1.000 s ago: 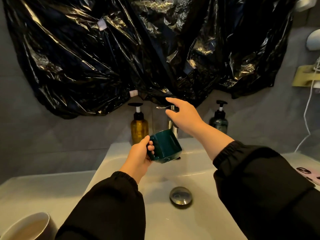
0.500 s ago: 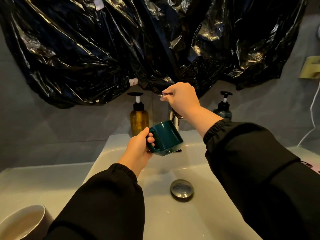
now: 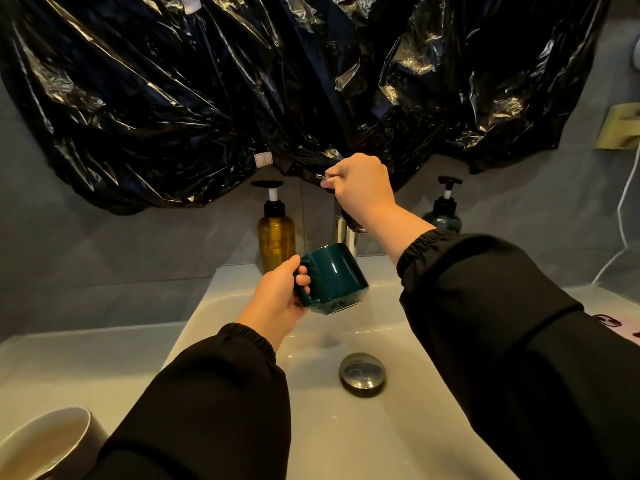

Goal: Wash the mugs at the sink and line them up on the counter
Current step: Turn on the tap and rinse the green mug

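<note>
Right hand [image 3: 360,188], which a second ago reached out with straight fingers, now has them curled round the lever [image 3: 323,177], wrist bent above the tap [image 3: 348,237]. Left hand [image 3: 277,303], as before, grips the green mug [image 3: 334,278] by its handle, thumb on top. The mug is tilted, base showing, over the sink [image 3: 311,445] at 12 o'clock from the drain [image 3: 362,374]. A grey mug [image 3: 45,441] sits on the counter [image 3: 86,358] at 8 o'clock.

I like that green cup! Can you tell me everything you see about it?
The mug is dark teal and glossy, probably ceramic, with a loop handle. It is tipped, its base towards the camera and its mouth towards the tap. The left hand grips its handle, holding it above the white sink. Its inside is hidden.
</note>
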Demonstrator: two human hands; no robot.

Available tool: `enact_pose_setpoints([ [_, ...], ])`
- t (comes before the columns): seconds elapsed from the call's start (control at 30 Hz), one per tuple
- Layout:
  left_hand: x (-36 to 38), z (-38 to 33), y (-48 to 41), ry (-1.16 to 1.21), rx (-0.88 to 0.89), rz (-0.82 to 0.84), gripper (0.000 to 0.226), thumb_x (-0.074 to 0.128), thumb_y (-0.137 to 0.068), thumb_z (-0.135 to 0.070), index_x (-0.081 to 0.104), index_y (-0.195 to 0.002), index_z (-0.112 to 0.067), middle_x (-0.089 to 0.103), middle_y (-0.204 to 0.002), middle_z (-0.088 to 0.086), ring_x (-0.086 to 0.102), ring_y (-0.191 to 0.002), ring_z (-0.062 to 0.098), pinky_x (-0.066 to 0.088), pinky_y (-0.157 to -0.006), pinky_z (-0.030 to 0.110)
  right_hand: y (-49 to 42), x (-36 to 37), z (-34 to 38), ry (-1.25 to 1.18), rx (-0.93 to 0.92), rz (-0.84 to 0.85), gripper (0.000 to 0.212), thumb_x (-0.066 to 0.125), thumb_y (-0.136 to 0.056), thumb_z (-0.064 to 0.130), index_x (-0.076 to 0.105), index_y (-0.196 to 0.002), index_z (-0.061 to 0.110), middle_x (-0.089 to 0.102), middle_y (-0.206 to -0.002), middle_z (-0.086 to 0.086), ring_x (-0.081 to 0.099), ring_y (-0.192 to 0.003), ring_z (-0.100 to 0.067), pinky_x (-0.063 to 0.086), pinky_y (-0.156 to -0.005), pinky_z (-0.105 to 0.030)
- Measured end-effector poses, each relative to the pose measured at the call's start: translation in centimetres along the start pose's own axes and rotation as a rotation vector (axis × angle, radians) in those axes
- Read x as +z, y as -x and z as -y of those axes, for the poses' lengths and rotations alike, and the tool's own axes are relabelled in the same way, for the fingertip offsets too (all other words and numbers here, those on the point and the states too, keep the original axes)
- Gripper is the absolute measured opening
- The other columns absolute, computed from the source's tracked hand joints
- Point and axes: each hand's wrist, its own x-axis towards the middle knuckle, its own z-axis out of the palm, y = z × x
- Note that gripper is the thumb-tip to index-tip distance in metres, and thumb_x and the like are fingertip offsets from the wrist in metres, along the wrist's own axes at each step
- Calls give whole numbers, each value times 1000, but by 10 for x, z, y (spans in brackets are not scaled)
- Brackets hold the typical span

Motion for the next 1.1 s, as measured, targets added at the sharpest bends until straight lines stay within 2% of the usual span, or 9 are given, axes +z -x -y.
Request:
enact_pose_setpoints([
  [0.43, 2, -1, 2, -10, -32, -14, 26, 43, -100, -29, 54, -83, -12, 46, -62, 0, 39, -54, 10, 38, -57, 20, 4, -5, 7, -14, 8, -12, 23, 54, -96, 14, 71, -110, 11, 73, -102, -2, 65, -101, -11, 38, -76, -11],
  [0.67, 1, -1, 1, 3, -49, -3, 25, 43, -100, -28, 54, -84, -12, 46, -62, 0, 39, -53, 9, 38, -56, 19, 4, -6, 10, -11, -5, -10, 23, 52, -95, 10, 72, -108, 7, 73, -101, -8, 66, -101, -17, 51, -90, -27],
  [0.77, 1, 0, 0, -4, -55, -6, 26, 43, -100, -28, 54, -82, -12, 46, -61, 0, 39, -53, 9, 37, -56, 19, 4, -6, 9, -2, -10, -11, 23, 53, -95, 11, 72, -108, 7, 72, -102, -8, 65, -102, -19, 51, -91, -32],
  [0.87, 2, 0, 1, -24, -67, -6, 25, 44, -100, -27, 54, -83, -11, 46, -62, 0, 39, -53, 8, 36, -57, 19, 5, -5, 7, 40, -45, -13, 22, 56, -95, 19, 73, -105, 9, 71, -103, -9, 64, -101, -22, 49, -90, -35],
  [1.03, 6, 3, 3, -40, -102, 1, 25, 43, -100, -27, 55, -85, -11, 47, -64, 0, 39, -53, 8, 37, -56, 18, 7, -13, -3, -5, -68, 77, 39, 65, -89, 31, 64, -124, 13, 67, -119, -6, 59, -112, -22, 44, -97, -33],
  [1.1, 10, 7, 5, -26, -130, 8, 26, 43, -100, -28, 55, -83, -11, 46, -63, -1, 39, -53, 8, 37, -55, 18, 16, -21, -6, -6, -115, 44, 42, 66, -88, 30, 62, -125, 11, 66, -121, -7, 59, -114, -21, 45, -99, -34],
])
